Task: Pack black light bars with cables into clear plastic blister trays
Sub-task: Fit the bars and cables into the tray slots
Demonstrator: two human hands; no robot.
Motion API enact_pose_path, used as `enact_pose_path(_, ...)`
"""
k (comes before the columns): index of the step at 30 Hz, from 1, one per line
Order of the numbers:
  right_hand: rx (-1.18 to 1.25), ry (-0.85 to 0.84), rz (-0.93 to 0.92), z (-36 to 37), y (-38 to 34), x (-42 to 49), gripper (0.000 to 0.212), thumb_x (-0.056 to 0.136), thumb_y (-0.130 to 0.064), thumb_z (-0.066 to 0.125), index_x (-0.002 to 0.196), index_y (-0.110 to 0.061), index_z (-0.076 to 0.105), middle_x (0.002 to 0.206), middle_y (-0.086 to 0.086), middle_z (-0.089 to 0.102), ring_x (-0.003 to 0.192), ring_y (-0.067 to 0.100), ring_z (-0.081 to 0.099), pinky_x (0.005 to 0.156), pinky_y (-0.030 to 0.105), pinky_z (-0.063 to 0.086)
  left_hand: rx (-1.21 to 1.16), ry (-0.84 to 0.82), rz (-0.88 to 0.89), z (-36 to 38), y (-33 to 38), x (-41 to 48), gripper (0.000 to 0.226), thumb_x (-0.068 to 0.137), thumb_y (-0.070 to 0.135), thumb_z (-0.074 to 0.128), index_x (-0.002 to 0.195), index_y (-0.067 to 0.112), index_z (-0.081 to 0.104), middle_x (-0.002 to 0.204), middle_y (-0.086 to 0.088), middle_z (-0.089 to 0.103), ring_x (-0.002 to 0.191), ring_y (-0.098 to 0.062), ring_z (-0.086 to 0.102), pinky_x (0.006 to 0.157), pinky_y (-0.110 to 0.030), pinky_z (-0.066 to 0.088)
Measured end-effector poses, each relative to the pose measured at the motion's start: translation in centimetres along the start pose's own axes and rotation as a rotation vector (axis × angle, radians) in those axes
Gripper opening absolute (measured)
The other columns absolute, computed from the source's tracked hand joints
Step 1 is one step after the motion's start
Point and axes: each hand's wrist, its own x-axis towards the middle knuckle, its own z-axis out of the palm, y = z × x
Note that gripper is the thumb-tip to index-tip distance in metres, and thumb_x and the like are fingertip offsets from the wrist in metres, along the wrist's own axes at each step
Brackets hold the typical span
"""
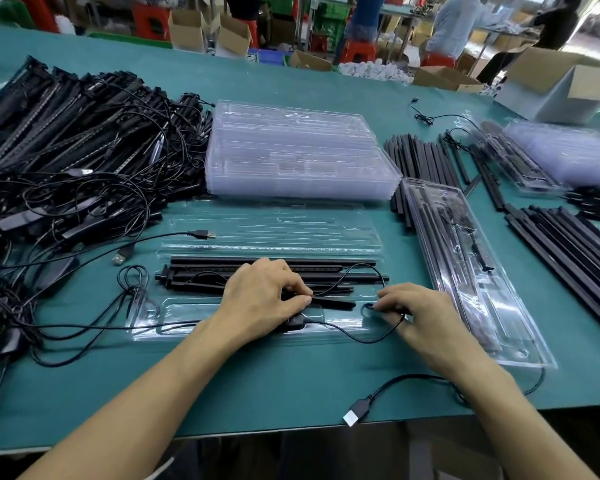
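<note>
Left hand curled, pinching light bar; right hand pinching cable loop, centre frame. Best to tuck loop flat into blister tray pocket, avoiding kinks.

Clear blister tray lies open, flat; black light bars lie lengthwise inside it, cable looping over its near edge.

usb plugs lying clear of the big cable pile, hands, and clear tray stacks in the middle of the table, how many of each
usb plugs: 3
hands: 2, left hand gripping a bar, right hand pinching a cable
tray stack: 1
total: 6
</note>
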Motion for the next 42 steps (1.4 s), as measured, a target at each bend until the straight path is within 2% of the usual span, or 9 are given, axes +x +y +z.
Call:
enact_pose_path(8,-0.105,-0.040,0.060,-1.2,1.7,-1.2,0.040,0.088,0.001,0.057,0.113,-0.027,0.071,0.111,-0.011,0.062,0.104,0.009,0.056,0.095,0.025,0.042,0.007,0.021,0.028,0.1,0.0,-0.2,0.010,0.086,0.047,0.068,0.091,0.042,0.075,0.090,0.017,0.061,0.091,-0.005,0.053,0.083,-0.030,0.037)
enact_pose_path(14,-0.190,0.231,0.176,-3.1,3.0,-0.7,0.019,0.082,0.001,0.069,0.086,-0.016,0.075,0.091,-0.001,0.061,0.084,0.017,0.057,0.081,0.030,0.046,0.001,0.002,0.013,-0.1,0.0,-0.1,0.007,0.084,0.046,0.070,0.085,0.040,0.075,0.089,0.017,0.064,0.092,-0.006,0.054,0.084,-0.032,0.040)
enact_pose_path(20,-0.262,0.100,0.257,-3.1,3.7,-1.3,0.015,0.087,-0.010,0.067,0.089,-0.023,0.073,0.093,0.000,0.065,0.082,0.019,0.058,0.076,0.033,0.046,0.047,0.008,0.022,-0.2,0.3,-0.1,0.014,0.086,0.049,0.064,0.084,0.039,0.074,0.090,0.017,0.062,0.092,-0.007,0.053,0.084,-0.032,0.041)
enact_pose_path(24,-0.263,0.126,0.258,-2.7,3.3,-1.4,0.016,0.088,-0.007,0.065,0.093,-0.019,0.075,0.095,0.002,0.063,0.083,0.022,0.059,0.076,0.032,0.046,0.141,0.116,0.207,0.1,2.1,-0.2,0.030,0.086,0.058,0.061,0.092,0.033,0.076,0.088,0.010,0.063,0.086,-0.014,0.056,0.077,-0.033,0.043)
enact_pose_path(27,-0.249,0.134,0.227,-2.7,2.9,-1.3,0.025,0.085,-0.001,0.065,0.101,-0.018,0.073,0.096,0.003,0.065,0.085,0.023,0.061,0.080,0.033,0.050,0.108,0.026,0.355,1.1,4.6,0.0,0.030,0.088,0.057,0.059,0.095,0.034,0.077,0.090,0.008,0.063,0.088,-0.015,0.055,0.075,-0.034,0.044)
enact_pose_path(31,-0.188,0.174,0.202,-3.3,2.4,-1.6,0.034,0.080,0.003,0.065,0.106,-0.018,0.069,0.095,-0.001,0.066,0.082,0.014,0.059,0.078,0.027,0.049,0.057,-0.150,0.283,2.7,5.8,0.1,0.025,0.095,0.050,0.055,0.106,0.035,0.073,0.098,0.008,0.058,0.098,-0.014,0.055,0.079,-0.032,0.043)
enact_pose_path(33,-0.143,0.200,0.175,-3.8,1.9,-1.6,0.031,0.077,0.004,0.067,0.100,-0.016,0.071,0.091,-0.004,0.066,0.079,0.001,0.058,0.077,0.011,0.045,0.063,-0.152,0.251,2.9,5.6,0.1,0.026,0.096,0.050,0.053,0.106,0.035,0.072,0.098,0.008,0.060,0.099,-0.013,0.057,0.075,-0.031,0.043)
enact_pose_path(38,-0.271,0.003,0.062,-3.8,0.7,-0.3,0.035,0.087,0.004,0.058,0.114,-0.015,0.071,0.095,-0.001,0.057,0.094,0.019,0.053,0.085,0.027,0.040,0.107,-0.160,0.200,2.9,5.8,0.5,0.022,0.095,0.048,0.053,0.103,0.034,0.068,0.103,0.010,0.064,0.104,-0.011,0.057,0.078,-0.029,0.045)
enact_pose_path(42,-0.550,-0.260,0.052,-3.6,0.0,1.1,0.049,0.092,-0.006,0.044,0.132,-0.031,0.058,0.100,-0.005,0.046,0.102,0.021,0.046,0.090,0.032,0.041,0.093,-0.175,0.165,2.7,6.0,1.1,0.016,0.089,0.046,0.061,0.097,0.033,0.066,0.096,0.013,0.063,0.100,-0.013,0.058,0.076,-0.029,0.045)
